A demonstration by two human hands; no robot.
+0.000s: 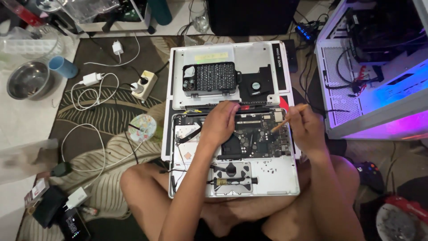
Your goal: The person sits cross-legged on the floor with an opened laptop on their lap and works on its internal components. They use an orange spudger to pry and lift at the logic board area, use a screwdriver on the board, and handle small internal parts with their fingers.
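Opened laptop resting across crossed legs, internals exposed; left hand laid palm-down on the circuit board, fingers curled near the hinge edge, holding nothing visible; right hand closed around a thin wooden stick, tip angled toward the board's upper right corner; detached bottom cover lying just beyond, carrying a black screwdriver bit case.

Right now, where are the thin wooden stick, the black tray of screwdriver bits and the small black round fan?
Thin wooden stick (287, 118), head view, mid-shaft.
Black tray of screwdriver bits (214, 78), head view, centre of bits.
Small black round fan (256, 85), head view, hub.
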